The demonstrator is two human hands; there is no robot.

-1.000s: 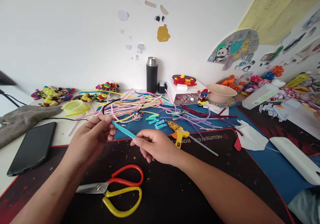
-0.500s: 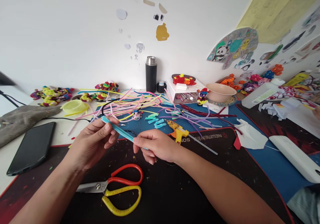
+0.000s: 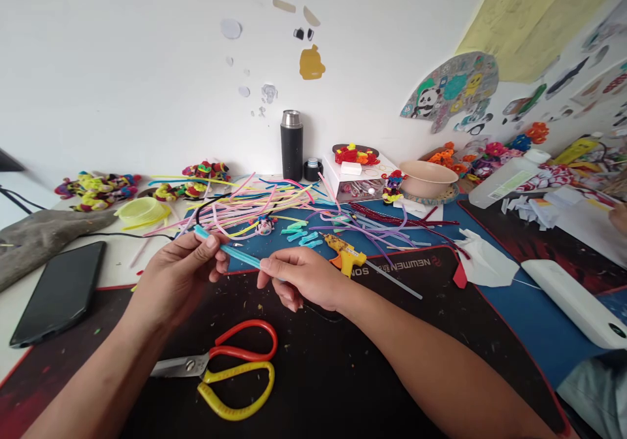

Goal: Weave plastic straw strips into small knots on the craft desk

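Note:
Light blue pipe cleaners point(image 3: 241, 256), folded or bundled together, stretch between my two hands above the black mat. My left hand point(image 3: 182, 266) pinches their upper left end between thumb and fingers. At the other end, the thumb and forefinger of my right hand point(image 3: 298, 276) grip the bundle, hiding its tip. Scissors point(image 3: 238, 367) with one red and one yellow handle lie below my hands, part of the blades covered by my left forearm. Beyond my right hand are a yellow glue gun point(image 3: 347, 253) and several short blue and green pipe cleaner pieces point(image 3: 307, 238).
Loose pipe cleaners point(image 3: 264, 204) are heaped behind my hands. A phone point(image 3: 59, 292) lies left. A black flask point(image 3: 292, 145), a white box point(image 3: 360, 174) and a pink bowl point(image 3: 427, 179) stand at the back. Another person's sleeve point(image 3: 597, 387) shows at right.
Both hands keep their pinch on the light blue pipe cleaners, whose bundle now lies a little flatter. The view has shifted slightly; scissors and glue gun have not moved on the mat.

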